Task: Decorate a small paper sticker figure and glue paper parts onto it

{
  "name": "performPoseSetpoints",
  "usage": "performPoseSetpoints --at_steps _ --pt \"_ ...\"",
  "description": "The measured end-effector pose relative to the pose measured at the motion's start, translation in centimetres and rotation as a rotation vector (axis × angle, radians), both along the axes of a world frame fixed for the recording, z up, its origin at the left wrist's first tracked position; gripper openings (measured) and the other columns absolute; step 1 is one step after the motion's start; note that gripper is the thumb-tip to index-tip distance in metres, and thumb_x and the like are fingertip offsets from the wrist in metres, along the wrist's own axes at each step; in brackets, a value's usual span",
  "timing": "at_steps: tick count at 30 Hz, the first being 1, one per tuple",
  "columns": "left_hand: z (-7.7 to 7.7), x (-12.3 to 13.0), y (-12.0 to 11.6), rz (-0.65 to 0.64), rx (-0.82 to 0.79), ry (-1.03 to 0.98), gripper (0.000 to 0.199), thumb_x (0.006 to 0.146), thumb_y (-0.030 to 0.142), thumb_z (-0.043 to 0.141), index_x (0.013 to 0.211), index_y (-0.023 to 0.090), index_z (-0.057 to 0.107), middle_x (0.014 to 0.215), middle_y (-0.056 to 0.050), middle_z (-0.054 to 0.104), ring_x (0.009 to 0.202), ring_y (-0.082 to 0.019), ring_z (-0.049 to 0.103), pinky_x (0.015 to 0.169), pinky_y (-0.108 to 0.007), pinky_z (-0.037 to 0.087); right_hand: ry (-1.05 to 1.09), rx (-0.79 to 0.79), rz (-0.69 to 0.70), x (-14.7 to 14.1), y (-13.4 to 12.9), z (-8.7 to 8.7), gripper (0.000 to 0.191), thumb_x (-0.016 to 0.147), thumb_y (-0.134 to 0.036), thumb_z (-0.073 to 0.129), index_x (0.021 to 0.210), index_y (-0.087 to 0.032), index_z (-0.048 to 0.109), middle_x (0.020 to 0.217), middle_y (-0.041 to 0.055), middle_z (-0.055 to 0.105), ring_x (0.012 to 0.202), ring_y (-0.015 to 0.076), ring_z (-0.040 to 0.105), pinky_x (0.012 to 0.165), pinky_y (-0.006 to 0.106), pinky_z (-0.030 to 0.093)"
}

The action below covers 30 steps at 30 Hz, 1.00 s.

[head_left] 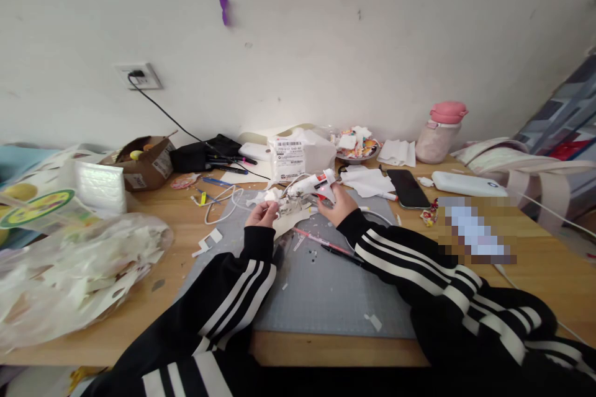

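My right hand (341,207) is closed round the handle of a white hot glue gun (308,185) with an orange-red label. Its front end points left, toward my left hand (263,214). The fingers of that hand are pinched on a small white piece (272,195), too small to make out exactly. Below the glue gun, a curved off-white scrap (291,221) and some clutter lie on the grey cutting mat (326,298). A pink pen (311,236) and a black pen (342,254) rest on the mat near my right wrist.
A labelled white package (291,158) stands behind my hands, beside a bowl of scraps (357,146). Rightward are a black phone (408,188), a white power bank (465,184) and a pink-lidded bottle (440,133). A plastic bag of scraps (93,267) and a cardboard box (139,164) occupy the left.
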State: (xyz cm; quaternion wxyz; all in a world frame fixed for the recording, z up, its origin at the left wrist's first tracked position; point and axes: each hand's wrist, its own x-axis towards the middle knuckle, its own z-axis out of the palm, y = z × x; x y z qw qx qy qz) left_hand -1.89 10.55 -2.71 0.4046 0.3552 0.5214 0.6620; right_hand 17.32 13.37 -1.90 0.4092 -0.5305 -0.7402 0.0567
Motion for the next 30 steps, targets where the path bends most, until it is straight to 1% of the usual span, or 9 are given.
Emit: performPoseSetpoints --at_steps 4,11,18,23,30 --pt "0.5 0.36 -0.58 0.0 0.014 -0.008 0.034 0.051 0.045 0.072 0.063 0.017 0.057 0.057 0.003 0.057 0.051 -0.009 0.048 0.055 -0.023 0.04 -0.01 0.007 0.028 0.16 0.15 -0.25 0.036 0.07 -0.027 0.058 0.104 -0.019 0.053 0.098 0.0082 0.066 0.091 0.0246 0.063 0.079 0.034 0.05" --pt "0.92 0.67 -0.93 -0.003 0.021 -0.033 0.033 0.05 0.043 0.075 0.062 0.017 0.057 0.055 0.004 0.057 0.05 -0.008 0.047 0.054 -0.022 0.039 -0.027 0.008 0.058 0.27 0.34 -0.51 0.03 0.072 -0.027 0.056 0.101 -0.018 0.054 0.096 0.0093 0.065 0.093 0.0245 0.062 0.081 0.034 0.05" --pt "0.98 0.67 -0.96 -0.004 0.011 -0.037 0.034 0.049 0.043 0.075 0.061 0.017 0.057 0.053 0.004 0.056 0.05 -0.009 0.048 0.054 -0.022 0.04 -0.038 0.004 0.059 0.31 0.36 -0.61 0.03 0.072 -0.024 0.055 0.101 -0.019 0.054 0.098 0.008 0.065 0.094 0.0242 0.062 0.081 0.035 0.049" --pt "1.03 0.66 -0.95 -0.003 -0.002 -0.034 0.034 0.048 0.043 0.074 0.061 0.018 0.056 0.052 0.005 0.053 0.05 -0.009 0.047 0.054 -0.022 0.039 -0.046 0.005 0.06 0.3 0.31 -0.5 0.032 0.071 -0.024 0.055 0.103 -0.017 0.055 0.097 0.0093 0.065 0.093 0.0248 0.062 0.081 0.035 0.05" --pt "1.02 0.59 -0.96 -0.008 -0.009 -0.048 0.036 0.048 0.044 0.075 0.061 0.017 0.056 0.053 0.004 0.054 0.051 -0.01 0.049 0.054 -0.023 0.039 -0.052 0.001 0.062 0.35 0.29 -0.46 0.03 0.071 -0.021 0.056 0.101 -0.02 0.055 0.098 0.0074 0.066 0.093 0.0243 0.062 0.081 0.035 0.05"
